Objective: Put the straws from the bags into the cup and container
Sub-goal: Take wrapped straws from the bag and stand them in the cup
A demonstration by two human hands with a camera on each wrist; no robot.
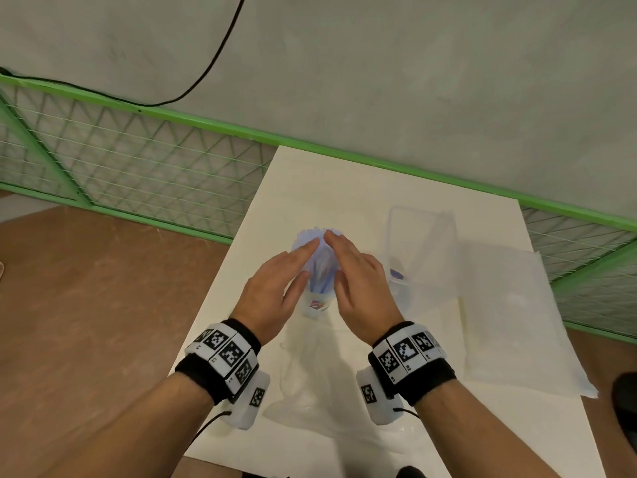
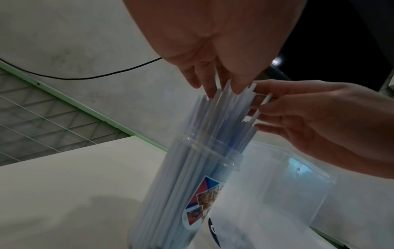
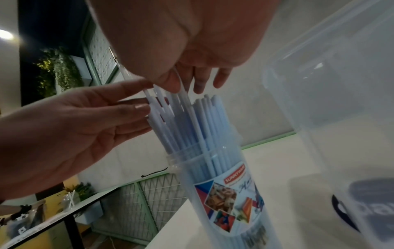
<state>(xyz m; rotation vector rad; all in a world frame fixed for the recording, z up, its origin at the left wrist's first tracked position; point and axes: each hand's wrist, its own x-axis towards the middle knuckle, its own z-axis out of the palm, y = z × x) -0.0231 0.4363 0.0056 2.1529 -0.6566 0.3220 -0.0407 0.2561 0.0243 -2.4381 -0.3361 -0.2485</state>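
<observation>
Both hands, left hand and right hand, press straight fingers against the straws standing in the cup at table centre; the container sits at 2 o'clock. Only the wrist views show the cup's picture label.

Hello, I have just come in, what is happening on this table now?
A person is tidying pale blue straws that stand in a clear cup. The left hand and right hand press straight fingers against the straw tops from both sides. A clear container waits beside the cup, on the right.
</observation>
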